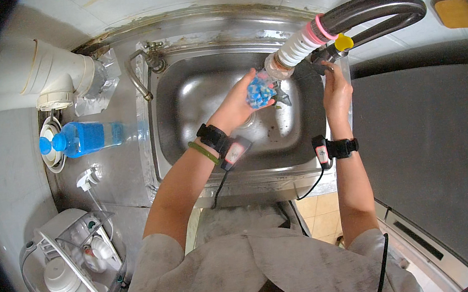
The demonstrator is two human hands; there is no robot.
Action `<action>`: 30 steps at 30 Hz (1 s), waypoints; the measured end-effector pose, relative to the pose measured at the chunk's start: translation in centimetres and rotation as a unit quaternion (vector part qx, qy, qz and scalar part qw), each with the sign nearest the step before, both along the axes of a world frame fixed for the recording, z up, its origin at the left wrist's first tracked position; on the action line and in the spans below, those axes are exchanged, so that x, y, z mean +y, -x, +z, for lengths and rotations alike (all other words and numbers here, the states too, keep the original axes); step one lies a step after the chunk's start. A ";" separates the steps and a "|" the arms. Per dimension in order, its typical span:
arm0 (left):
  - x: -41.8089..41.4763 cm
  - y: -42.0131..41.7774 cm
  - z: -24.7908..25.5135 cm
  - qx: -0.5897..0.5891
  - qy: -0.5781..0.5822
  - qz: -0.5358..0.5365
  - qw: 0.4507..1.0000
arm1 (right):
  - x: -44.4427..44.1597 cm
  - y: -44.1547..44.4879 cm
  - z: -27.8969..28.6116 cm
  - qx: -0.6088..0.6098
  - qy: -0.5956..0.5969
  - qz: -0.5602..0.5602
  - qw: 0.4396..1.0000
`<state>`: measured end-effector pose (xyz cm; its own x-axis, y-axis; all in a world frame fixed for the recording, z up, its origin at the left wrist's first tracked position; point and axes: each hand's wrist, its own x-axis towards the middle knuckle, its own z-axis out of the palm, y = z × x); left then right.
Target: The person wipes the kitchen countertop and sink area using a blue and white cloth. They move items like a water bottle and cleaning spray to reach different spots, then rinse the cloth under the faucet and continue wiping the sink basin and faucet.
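My left hand (pixel 240 102) holds a clear piece filled with blue, white and yellow bits (pixel 260 92) over the stainless steel sink basin (pixel 221 147). Just above it is the clear end of a white corrugated spout (pixel 296 48) with pink rings, joined to a thick dark hose (pixel 369 7). At the right rim of the basin, my right hand (pixel 335 87) has its fingers at a dark fitting (pixel 319 65) below a yellow knob (pixel 344 42); whether they grip it is hard to see. A dark crumpled thing (pixel 282 97) shows beyond my left fingertips.
A metal tap (pixel 139 76) curves over the basin's left rim. Left of it are a blue-labelled bottle (pixel 81 138), a white spray head (pixel 87 179), stacked dishes (pixel 51 160) and a dish rack (pixel 72 268) with bowls. A large dark panel (pixel 428 137) lies to the right.
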<state>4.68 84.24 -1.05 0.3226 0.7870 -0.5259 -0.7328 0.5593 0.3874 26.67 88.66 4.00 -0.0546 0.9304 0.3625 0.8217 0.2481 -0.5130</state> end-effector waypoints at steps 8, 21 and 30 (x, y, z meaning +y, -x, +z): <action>0.0 -0.1 0.2 -0.009 0.017 -0.001 1.000 | -0.1 0.3 -0.1 0.001 -0.021 -0.006 1.000; -0.3 -0.1 0.7 0.006 0.002 -0.004 1.000 | 0.0 0.2 -0.6 0.012 -0.031 -0.005 0.999; 0.0 -0.8 -0.4 0.086 -0.075 0.015 0.993 | -0.5 0.6 0.3 -0.004 -0.011 0.011 1.000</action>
<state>5.50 84.19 -1.47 0.2132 0.8689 -0.4467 -0.6646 0.4641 0.5855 26.06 88.15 4.28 -0.0775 0.9208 0.3823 0.8204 0.2768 -0.5003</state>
